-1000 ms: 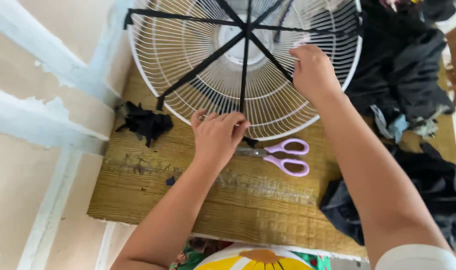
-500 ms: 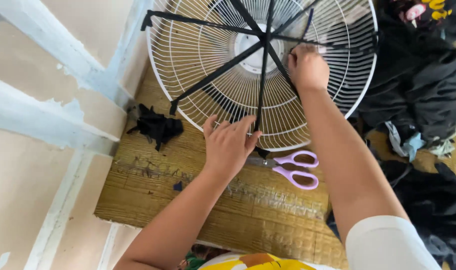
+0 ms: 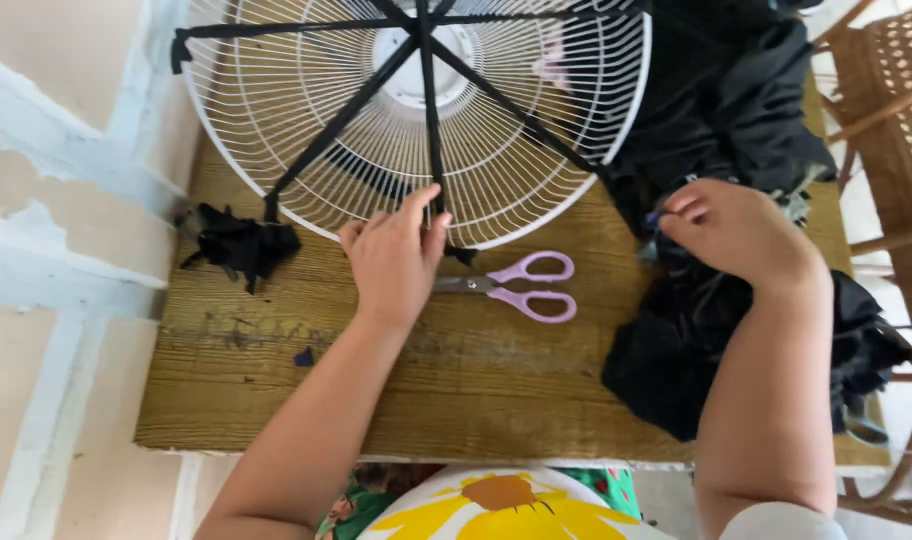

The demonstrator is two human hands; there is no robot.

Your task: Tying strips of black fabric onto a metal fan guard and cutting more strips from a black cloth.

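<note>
Across the upper middle of the frame lies the white wire fan guard (image 3: 306,120), light, springy and best gripped at its rim; the left hand (image 3: 394,262) pinches a soft black fabric strip (image 3: 431,130) there. At right, the right hand (image 3: 741,232) clutches limp black cloth (image 3: 676,350); no labels show.
</note>
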